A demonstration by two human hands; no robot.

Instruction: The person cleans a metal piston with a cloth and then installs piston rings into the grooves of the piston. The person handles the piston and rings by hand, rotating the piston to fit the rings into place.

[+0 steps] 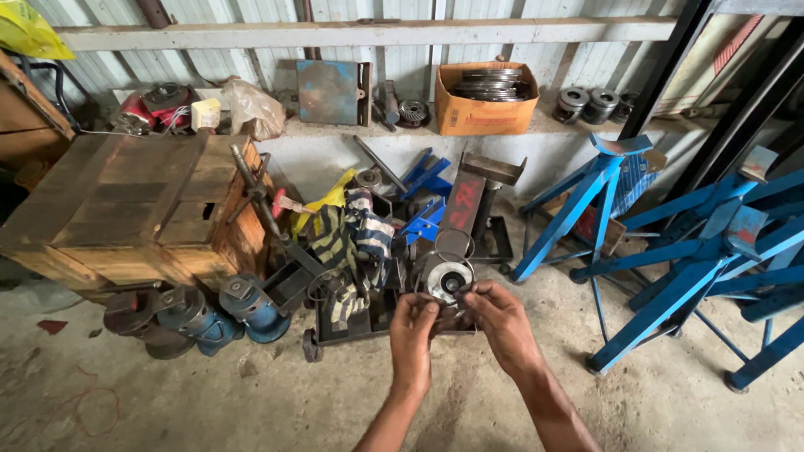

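Holding a small round metal disc (449, 281) with a dark centre hole between both sets of fingertips, I kept my left hand (413, 328) pinched on its lower left edge and my right hand (501, 316) pinched on its right edge, out in front of me above the concrete floor (251, 402). Just beyond it sat a low tray (352, 331) of parts with a striped rag (356, 238). Farther left stood a wooden crate (134, 209); blue steel stands (670, 243) stood to my right.
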